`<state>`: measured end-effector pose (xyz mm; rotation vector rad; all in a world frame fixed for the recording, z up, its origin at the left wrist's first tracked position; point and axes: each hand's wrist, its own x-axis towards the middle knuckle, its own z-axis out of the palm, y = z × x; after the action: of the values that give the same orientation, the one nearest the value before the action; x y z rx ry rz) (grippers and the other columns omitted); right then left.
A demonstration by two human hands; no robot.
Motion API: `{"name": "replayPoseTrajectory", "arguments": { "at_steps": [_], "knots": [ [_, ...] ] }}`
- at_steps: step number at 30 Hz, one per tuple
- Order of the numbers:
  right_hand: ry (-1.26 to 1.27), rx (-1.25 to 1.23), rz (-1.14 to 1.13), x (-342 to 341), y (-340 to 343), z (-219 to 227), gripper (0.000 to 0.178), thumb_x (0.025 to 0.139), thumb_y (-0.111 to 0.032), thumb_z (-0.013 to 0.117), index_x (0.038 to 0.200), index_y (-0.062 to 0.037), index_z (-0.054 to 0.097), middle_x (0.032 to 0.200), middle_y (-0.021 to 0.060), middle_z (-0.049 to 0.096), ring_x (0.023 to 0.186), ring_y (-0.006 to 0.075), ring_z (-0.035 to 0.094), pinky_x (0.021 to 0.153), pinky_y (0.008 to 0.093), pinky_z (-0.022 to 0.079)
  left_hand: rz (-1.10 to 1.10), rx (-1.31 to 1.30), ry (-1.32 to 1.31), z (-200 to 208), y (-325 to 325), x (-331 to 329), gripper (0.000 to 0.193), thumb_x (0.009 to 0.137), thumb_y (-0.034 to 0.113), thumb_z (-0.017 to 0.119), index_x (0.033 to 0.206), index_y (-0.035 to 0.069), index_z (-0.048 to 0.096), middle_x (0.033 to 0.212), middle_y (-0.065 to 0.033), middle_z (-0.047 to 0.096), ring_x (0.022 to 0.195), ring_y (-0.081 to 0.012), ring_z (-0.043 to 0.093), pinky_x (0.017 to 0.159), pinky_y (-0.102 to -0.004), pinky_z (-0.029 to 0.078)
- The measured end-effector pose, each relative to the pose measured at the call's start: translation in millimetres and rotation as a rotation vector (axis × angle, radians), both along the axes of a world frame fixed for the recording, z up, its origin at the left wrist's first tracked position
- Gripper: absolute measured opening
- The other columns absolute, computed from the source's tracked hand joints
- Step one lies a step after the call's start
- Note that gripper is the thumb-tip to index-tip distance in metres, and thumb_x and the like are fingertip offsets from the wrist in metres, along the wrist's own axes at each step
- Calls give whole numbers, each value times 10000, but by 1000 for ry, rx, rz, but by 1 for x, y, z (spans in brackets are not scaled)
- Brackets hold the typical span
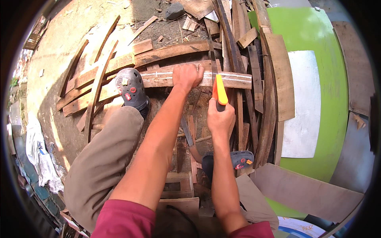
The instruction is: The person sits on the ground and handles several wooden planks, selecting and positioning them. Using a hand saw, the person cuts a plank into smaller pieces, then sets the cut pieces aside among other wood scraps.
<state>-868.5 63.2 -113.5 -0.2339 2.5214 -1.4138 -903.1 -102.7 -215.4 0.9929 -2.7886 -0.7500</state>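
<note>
A weathered wooden plank (pixel 158 83) with white painted stripes along it lies crosswise in front of me, over other wood. My left hand (pixel 187 76) is closed over its upper edge, with the fingertips hidden. In my right hand (pixel 220 119) is a handsaw (pixel 220 90), gripped by its yellow, orange and black handle. Its narrow blade points away from me and crosses the plank a little right of my left hand. How deep the teeth sit in the wood I cannot tell. My left foot, in a dark clog (pixel 132 88) with charms, presses on the plank's left part.
Scrap boards (pixel 170 51) lie around and beneath the plank, with long strips (pixel 268 119) stacked to the right. Beyond them is a green panel (pixel 329 99) bearing a white sheet (pixel 303 103). My right clog (pixel 242 159) is among the scraps. A white cloth (pixel 39 152) lies far left.
</note>
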Motion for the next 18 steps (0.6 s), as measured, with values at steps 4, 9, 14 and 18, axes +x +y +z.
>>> {"name": "replayPoseTrajectory", "arguments": {
  "at_steps": [4,9,14,18],
  "knots": [
    [35,18,78,103,87,35,136,904,-24,637,794,53,650,597,112,566,567,120,574,544,334,472,26,-2,-35,1,-14,2,608,965,450,439,713,-9,747,764,-258,711,734,-388,700,880,-495,479],
    [-46,4,33,111,112,45,151,910,-26,612,802,73,651,615,102,587,606,122,605,572,309,488,17,15,-36,-6,-1,6,606,966,443,428,715,-3,752,761,-255,715,711,-367,700,908,-477,467],
    [62,-51,-8,-5,-9,-16,180,909,-105,669,812,45,648,595,120,573,567,130,530,549,363,440,21,32,-25,5,2,-1,612,960,443,452,723,-42,740,754,-283,696,743,-426,690,872,-501,484],
    [22,68,94,46,31,2,147,897,-81,667,836,52,656,611,128,593,579,137,559,559,352,461,28,35,-121,3,-10,6,596,973,455,428,774,11,772,823,-248,730,811,-369,722,886,-467,481]
  ]
}}
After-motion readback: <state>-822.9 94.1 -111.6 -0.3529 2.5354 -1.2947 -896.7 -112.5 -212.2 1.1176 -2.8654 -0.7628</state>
